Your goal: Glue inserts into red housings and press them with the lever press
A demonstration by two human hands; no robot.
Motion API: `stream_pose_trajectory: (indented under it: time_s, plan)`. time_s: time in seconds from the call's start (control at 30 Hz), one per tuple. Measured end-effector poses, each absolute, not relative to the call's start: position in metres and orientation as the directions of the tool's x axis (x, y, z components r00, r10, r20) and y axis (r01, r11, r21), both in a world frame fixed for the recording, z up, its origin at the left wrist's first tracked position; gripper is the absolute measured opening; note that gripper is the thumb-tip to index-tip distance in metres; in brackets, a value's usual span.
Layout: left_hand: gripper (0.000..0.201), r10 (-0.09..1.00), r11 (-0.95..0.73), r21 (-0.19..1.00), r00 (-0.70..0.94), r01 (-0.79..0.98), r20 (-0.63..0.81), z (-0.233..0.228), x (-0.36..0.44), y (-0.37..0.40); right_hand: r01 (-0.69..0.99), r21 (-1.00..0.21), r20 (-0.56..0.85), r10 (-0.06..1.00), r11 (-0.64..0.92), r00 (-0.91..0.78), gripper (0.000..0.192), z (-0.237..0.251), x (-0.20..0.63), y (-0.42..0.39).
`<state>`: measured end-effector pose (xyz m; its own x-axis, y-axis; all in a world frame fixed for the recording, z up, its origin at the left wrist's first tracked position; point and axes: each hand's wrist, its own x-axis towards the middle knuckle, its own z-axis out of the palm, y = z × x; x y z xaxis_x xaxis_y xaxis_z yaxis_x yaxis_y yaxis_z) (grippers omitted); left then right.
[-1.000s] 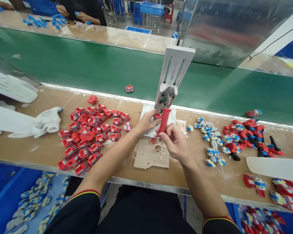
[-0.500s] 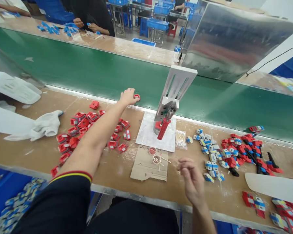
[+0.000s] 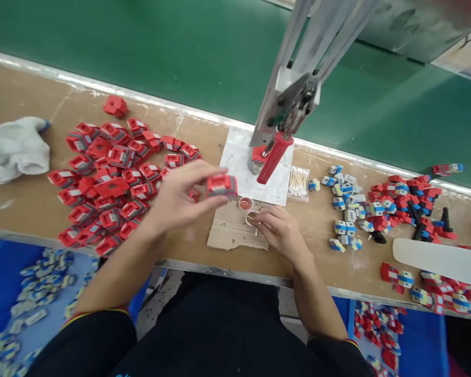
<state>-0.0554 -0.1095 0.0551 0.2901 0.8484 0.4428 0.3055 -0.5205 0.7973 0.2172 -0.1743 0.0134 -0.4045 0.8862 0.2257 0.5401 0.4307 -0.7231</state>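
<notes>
Left hand (image 3: pixel 176 201) is pinching a red block (image 3: pixel 221 185) at its fingertips, held just above the cardboard (image 3: pixel 227 233). Right hand (image 3: pixel 280 235), fingers curled together, touches the small cup (image 3: pixel 251 216) right below the block, so it's nearer.

No text, label, brand, number or sign can be read on the red parts (image 3: pixel 102 173), the press (image 3: pixel 286 104) or the bench (image 3: pixel 23 94).

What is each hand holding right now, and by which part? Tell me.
The left hand pinches a small red plastic block by its end. The right hand touches a small round cup; hold unclear.
</notes>
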Motion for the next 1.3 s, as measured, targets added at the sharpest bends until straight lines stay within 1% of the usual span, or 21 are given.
stream_pose_trajectory:
  time_s: [0.07,0.13,0.17,0.23,0.33,0.4,0.5,0.57,0.73,0.83,0.93,1.1,1.23,1.3]
  plan:
    - [0.037,0.828,-0.555,0.783,0.278,0.283,0.487,0.038,-0.046,-0.135,0.522,-0.718,0.253,0.872,0.460,-0.420,0.012,0.022,0.217,-0.171]
    - [0.038,0.820,-0.566,0.789,0.260,0.239,0.509,0.023,-0.038,-0.143,0.490,-0.744,0.288,0.880,0.454,-0.378,0.012,0.030,0.218,-0.173]
    - [0.036,0.817,-0.569,0.794,0.262,0.214,0.514,0.017,-0.035,-0.143,0.459,-0.771,0.314,0.891,0.441,-0.329,0.013,0.034,0.218,-0.174]
    - [0.032,0.794,-0.594,0.785,0.281,0.173,0.539,0.010,-0.031,-0.143,0.361,-0.829,0.391,0.904,0.428,-0.173,0.016,0.040,0.215,-0.178]
    - [0.032,0.753,-0.645,0.751,0.288,0.141,0.592,0.007,-0.028,-0.144,0.179,-0.867,0.482,0.874,0.466,0.063,0.016,0.042,0.200,-0.181]
    - [0.032,0.761,-0.637,0.757,0.272,0.142,0.589,0.007,-0.027,-0.146,0.104,-0.876,0.480,0.870,0.471,0.113,0.014,0.040,0.185,-0.180]
    - [0.025,0.783,-0.611,0.776,0.261,0.155,0.564,0.005,-0.026,-0.149,0.086,-0.891,0.452,0.889,0.446,0.073,0.008,0.034,0.170,-0.180]
    - [0.025,0.784,-0.609,0.778,0.267,0.154,0.560,0.004,-0.025,-0.150,0.085,-0.898,0.438,0.897,0.432,0.059,0.008,0.031,0.166,-0.182]
    - [0.027,0.760,-0.636,0.763,0.264,0.116,0.594,0.004,-0.023,-0.150,0.032,-0.909,0.417,0.909,0.417,0.020,0.022,0.025,0.168,-0.186]
    - [0.028,0.739,-0.662,0.742,0.254,0.105,0.624,0.003,-0.022,-0.149,0.039,-0.895,0.446,0.895,0.445,0.002,0.028,0.025,0.170,-0.185]
    - [0.028,0.714,-0.692,0.716,0.236,0.090,0.660,0.002,-0.021,-0.148,0.078,-0.860,0.505,0.863,0.504,-0.005,0.030,0.025,0.171,-0.183]
    - [0.026,0.721,-0.686,0.720,0.226,0.104,0.655,0.003,-0.022,-0.147,0.203,-0.795,0.583,0.813,0.571,-0.004,0.034,0.032,0.177,-0.180]
    - [0.029,0.723,-0.685,0.719,0.231,0.116,0.651,0.004,-0.025,-0.146,0.276,-0.732,0.646,0.763,0.623,-0.012,0.028,0.042,0.195,-0.177]
    - [0.030,0.727,-0.682,0.719,0.231,0.133,0.647,0.004,-0.027,-0.145,0.356,-0.693,0.650,0.757,0.627,-0.067,0.026,0.044,0.206,-0.175]
